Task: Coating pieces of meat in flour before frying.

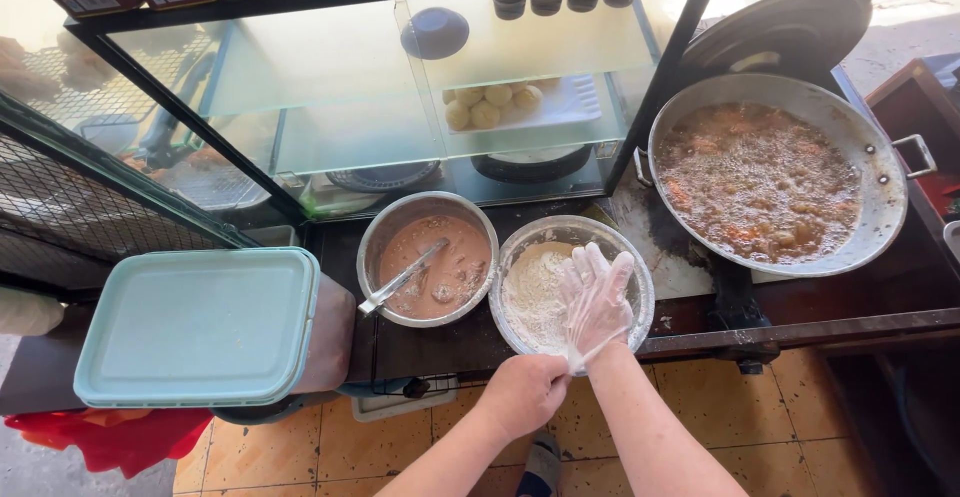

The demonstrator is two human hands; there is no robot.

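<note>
Your right hand [596,302], wearing a thin clear glove, is hovering with fingers spread over the flour bowl [628,257]. Your bare left hand [523,394] is pinching the glove cuff just below this bowl. Left of the bowl, a batter bowl [385,232] is holding a spoon [402,279].

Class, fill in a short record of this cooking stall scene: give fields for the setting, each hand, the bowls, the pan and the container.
Setting: glass display case behind a dark counter
Right hand: in a clear plastic glove, fingers spread over the flour bowl
Left hand: bare, at the glove's cuff
Batter bowl: brown batter with a metal spoon
Frying pan: food frying in bubbling oil
Container: pale green lid, shut
</note>
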